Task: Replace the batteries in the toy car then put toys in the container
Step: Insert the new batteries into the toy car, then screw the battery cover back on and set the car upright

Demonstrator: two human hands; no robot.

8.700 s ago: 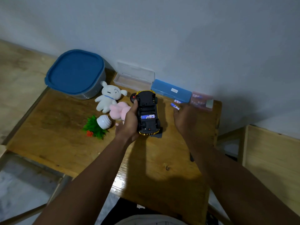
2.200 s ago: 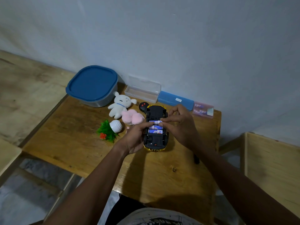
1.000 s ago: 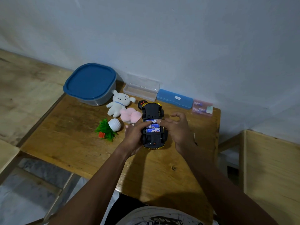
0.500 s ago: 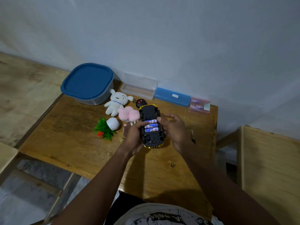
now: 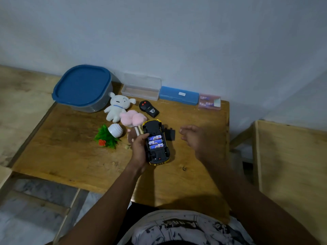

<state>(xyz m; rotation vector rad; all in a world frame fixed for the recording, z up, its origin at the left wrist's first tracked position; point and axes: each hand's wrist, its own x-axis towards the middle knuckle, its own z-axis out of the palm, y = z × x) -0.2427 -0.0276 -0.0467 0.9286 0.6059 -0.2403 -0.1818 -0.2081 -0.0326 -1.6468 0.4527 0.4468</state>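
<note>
The yellow toy car (image 5: 155, 144) lies upside down on the wooden table (image 5: 70, 152), its black underside up. Three blue batteries (image 5: 155, 142) sit in its open compartment. My left hand (image 5: 138, 149) grips the car's left side. My right hand (image 5: 194, 138) hovers open to the car's right, holding nothing. The black battery cover (image 5: 170, 134) lies on the table between the car and my right hand. The grey container with a blue lid (image 5: 83, 87) stands shut at the back left.
A white plush (image 5: 117, 106), a pink plush (image 5: 132, 118), a small potted plant (image 5: 108, 137) and a black remote (image 5: 148, 109) lie left of and behind the car. A clear open case (image 5: 140, 89), a blue case (image 5: 178, 95) and a battery pack (image 5: 209, 101) line the wall.
My right hand has lifted off the batteries and moved right, away from the car. The black battery cover now shows on the table beside the car. My left hand still holds the car.
</note>
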